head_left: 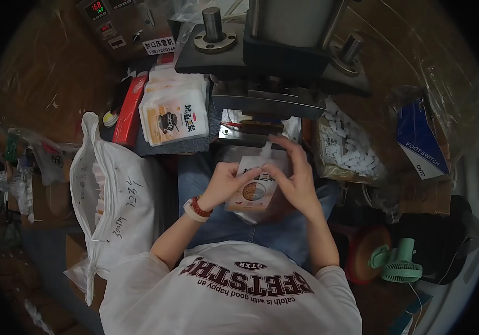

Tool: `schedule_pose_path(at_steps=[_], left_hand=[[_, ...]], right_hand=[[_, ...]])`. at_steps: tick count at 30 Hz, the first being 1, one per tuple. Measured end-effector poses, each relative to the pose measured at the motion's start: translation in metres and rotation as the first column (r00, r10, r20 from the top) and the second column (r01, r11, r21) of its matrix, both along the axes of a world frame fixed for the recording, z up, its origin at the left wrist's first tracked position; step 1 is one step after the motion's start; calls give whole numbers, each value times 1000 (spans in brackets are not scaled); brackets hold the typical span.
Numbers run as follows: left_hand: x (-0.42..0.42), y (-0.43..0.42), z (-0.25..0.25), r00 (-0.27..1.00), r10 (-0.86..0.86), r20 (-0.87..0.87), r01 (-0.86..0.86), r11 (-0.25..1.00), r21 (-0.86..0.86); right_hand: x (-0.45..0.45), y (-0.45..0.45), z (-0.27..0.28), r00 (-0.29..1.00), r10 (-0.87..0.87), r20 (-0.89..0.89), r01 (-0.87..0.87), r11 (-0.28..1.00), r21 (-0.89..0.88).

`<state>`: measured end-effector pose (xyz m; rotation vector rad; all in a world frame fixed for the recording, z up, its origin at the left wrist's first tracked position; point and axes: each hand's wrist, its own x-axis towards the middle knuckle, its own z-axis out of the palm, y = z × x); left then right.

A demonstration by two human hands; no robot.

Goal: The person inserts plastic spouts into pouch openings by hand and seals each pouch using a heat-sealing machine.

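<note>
A printed pouch (254,192) with a round picture on its front is held in front of the sealing press, its upper end toward the press. A small whitish spout (266,149) sticks up from that end. My left hand (227,181) pinches the pouch from the left, thumb on its front. My right hand (297,181) has its thumb on the pouch's upper front. Its fingers curve round beside the spout; whether they touch it I cannot tell. Just beyond lie the press's metal jaws (259,127).
Printed pouches (175,117) lie piled left of the press, beside a red box (130,110). A bag of small white parts (344,145) sits to the right. A white woven sack (119,204) stands at left; a foot-switch box (423,139) and green fan (402,265) at right.
</note>
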<state>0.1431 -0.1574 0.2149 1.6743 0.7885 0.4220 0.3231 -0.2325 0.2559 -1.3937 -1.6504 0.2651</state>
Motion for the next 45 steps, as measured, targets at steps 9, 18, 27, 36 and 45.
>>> schedule_pose_path(at_steps=[9, 18, 27, 36, 45], left_hand=[[47, 58, -9, 892, 345, 294, -63, 736, -674], [5, 72, 2, 930, 362, -67, -341, 915, 214], [-93, 50, -47, 895, 422, -141, -67, 442, 895], [-48, 8, 26, 973, 209, 94, -174, 409, 896], [-3, 12, -10, 989, 3, -147, -6, 1000, -23]], right_hand=[[104, -4, -26, 700, -516, 494, 689, 671, -276], [127, 0, -40, 897, -431, 101, 430, 792, -433], [56, -7, -7, 668, -130, -732, 200, 980, 8], [-12, 14, 0, 966, 244, -81, -241, 970, 41], [12, 4, 25, 982, 58, 183, -73, 994, 79]])
